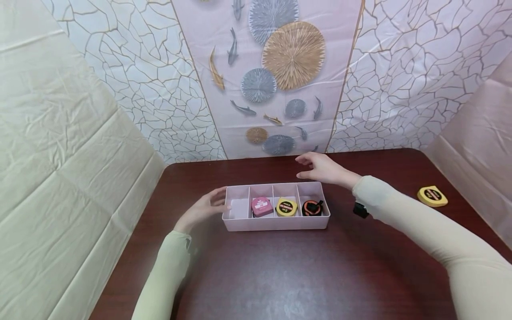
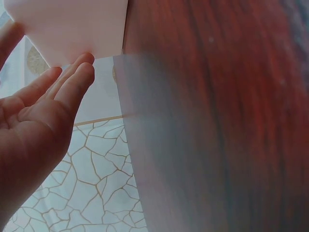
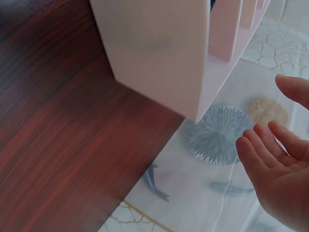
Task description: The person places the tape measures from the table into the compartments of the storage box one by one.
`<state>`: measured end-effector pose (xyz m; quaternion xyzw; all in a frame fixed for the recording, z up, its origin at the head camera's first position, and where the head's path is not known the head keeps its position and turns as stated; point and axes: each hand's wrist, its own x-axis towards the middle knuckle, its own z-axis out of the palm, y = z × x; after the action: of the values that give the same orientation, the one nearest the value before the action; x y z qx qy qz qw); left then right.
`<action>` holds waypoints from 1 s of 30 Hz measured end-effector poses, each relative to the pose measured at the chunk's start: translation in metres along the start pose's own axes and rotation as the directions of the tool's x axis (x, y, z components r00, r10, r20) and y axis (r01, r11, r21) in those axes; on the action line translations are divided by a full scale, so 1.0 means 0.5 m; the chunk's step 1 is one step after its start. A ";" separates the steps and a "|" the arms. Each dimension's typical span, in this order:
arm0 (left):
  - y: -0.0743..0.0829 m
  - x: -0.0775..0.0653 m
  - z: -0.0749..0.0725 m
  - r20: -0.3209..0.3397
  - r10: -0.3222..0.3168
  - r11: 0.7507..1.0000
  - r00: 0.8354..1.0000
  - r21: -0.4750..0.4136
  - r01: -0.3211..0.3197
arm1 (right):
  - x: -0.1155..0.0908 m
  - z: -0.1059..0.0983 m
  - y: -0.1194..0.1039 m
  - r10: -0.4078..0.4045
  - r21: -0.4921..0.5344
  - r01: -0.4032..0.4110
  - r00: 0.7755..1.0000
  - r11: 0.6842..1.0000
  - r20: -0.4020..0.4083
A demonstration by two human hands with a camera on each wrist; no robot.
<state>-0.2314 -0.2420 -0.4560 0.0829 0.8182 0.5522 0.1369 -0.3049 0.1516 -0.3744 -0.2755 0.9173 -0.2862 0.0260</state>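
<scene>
A long pale pink divided box [image 1: 276,224] stands on the dark wooden table. From left to right, its last three compartments hold a pink tape measure [image 1: 262,206], a yellow tape measure [image 1: 286,207] and a black-and-orange tape measure [image 1: 312,208]; the leftmost compartment is bare. My left hand [image 1: 206,206] is at the box's left end, thumb at the rim and fairly straight fingers against the outer end wall [image 2: 72,29]. Behind the right back corner hovers my right hand [image 1: 322,168], fingers loosely bent and apart from the box, nothing in it.
Another yellow tape measure [image 1: 432,196] lies far right on the table [image 1: 280,275], beyond my right forearm. A patterned cloth [image 1: 276,102] hangs behind the table, and plain cloth sides [image 1: 72,155] rise left and right.
</scene>
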 end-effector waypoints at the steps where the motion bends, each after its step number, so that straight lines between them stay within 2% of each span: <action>1: 0.000 0.000 0.000 0.000 -0.001 1.000 1.000 0.001 0.001 | -0.002 -0.002 0.004 0.003 0.002 -0.003 1.000 1.000 -0.003; 8: 0.000 0.000 -0.001 0.024 0.034 0.999 0.999 -0.007 -0.034 | -0.013 -0.017 0.040 0.044 0.013 -0.043 0.998 0.999 -0.048; 19: -0.001 0.003 -0.001 0.006 0.017 1.000 1.000 -0.003 -0.017 | -0.041 -0.049 0.088 0.079 0.010 -0.078 0.993 0.997 -0.092; 30: 0.000 0.001 -0.002 0.029 0.036 0.999 0.999 0.021 -0.037 | -0.075 -0.071 0.130 0.118 0.000 -0.119 0.986 0.993 -0.122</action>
<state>-0.2322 -0.2430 -0.4557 0.1071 0.8204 0.5445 0.1376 -0.3123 0.2337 -0.3839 -0.2028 0.9329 -0.2972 -0.0141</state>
